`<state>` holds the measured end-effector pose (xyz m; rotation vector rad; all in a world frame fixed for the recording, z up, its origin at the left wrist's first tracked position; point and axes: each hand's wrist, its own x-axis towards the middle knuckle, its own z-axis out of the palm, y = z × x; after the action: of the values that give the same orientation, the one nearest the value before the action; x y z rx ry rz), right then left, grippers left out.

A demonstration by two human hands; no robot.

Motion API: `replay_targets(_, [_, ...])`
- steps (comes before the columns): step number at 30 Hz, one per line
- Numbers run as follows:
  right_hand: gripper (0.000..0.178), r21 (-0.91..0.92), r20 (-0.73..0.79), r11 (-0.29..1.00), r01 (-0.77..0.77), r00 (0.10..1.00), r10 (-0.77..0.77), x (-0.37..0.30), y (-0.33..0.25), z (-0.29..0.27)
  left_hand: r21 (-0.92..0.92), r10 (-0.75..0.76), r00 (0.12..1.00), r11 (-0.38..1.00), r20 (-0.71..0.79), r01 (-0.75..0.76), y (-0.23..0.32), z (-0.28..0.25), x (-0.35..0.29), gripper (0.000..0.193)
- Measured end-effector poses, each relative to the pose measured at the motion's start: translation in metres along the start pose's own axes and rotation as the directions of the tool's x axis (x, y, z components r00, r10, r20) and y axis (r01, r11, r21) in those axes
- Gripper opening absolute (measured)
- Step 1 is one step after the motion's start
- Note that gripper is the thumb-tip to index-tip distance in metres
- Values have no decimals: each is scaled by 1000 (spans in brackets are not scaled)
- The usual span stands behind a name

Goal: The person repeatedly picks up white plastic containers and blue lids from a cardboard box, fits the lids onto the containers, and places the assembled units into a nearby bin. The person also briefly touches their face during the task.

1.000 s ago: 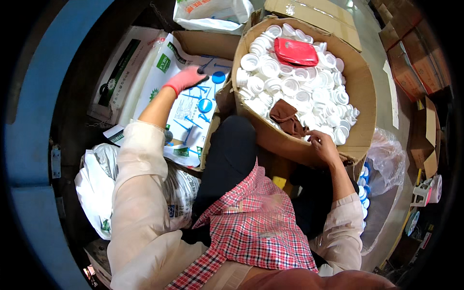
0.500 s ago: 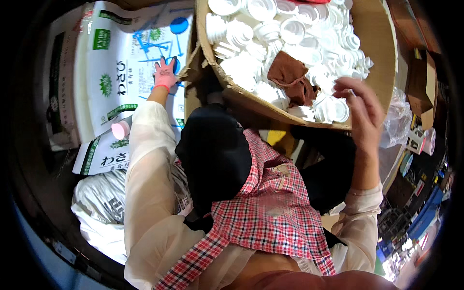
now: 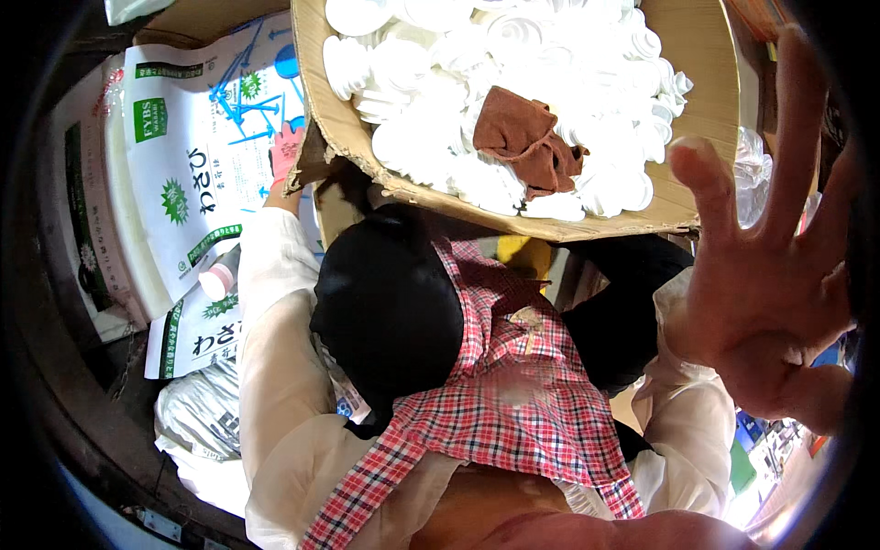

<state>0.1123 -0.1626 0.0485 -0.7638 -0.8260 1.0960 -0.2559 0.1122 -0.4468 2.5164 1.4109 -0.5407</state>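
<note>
My left hand (image 3: 286,154), in a pink glove, reaches onto a white printed plastic sheet (image 3: 188,119) at the left. Its visible fingers are stretched out; the torn box edge hides part of the hand. Beside and beyond it lie blue plastic pieces (image 3: 246,112), thin rods with round discs. My bare right hand (image 3: 770,293) is raised large and close at the right, fingers spread, holding nothing. Between the hands stands a big cardboard box (image 3: 721,110) full of white plastic round-flanged parts (image 3: 412,151). On these parts rests a crumpled brown cloth (image 3: 518,133).
A pink-capped bottle (image 3: 218,280) lies by my left forearm. Below it is a silvery-white plastic bag (image 3: 197,412). A clear plastic bag (image 3: 752,174) hangs beyond the box's right side. My checked apron (image 3: 522,403) and a black rounded covering (image 3: 390,312) fill the near middle.
My right hand has risen from the box's near right side toward the camera, its fingers spreading. The view has shifted, and the box edge now covers part of my left hand.
</note>
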Motion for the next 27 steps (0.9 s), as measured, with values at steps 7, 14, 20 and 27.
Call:
replay_targets(7, [69, 33, -23, 999, -22, 999, 22, -4, -2, 3, 123, 37, 993, 992, -115, -23, 22, 12, 4, 52])
replay_targets(14, [75, 114, -55, 990, -86, 994, 93, -20, -12, -4, -18, 16, 996, 1000, -85, -18, 1, 49, 20, 53])
replay_targets(20, [80, 139, -83, 984, -111, 989, 123, -25, -12, -4, -85, 22, 999, 996, 45, -18, 17, 1, 10, 47])
replay_targets(27, [87, 162, -41, 980, -116, 991, 124, -32, -26, -2, -667, -310, 913, 743, -267, 57, 5, -32, -20, 54])
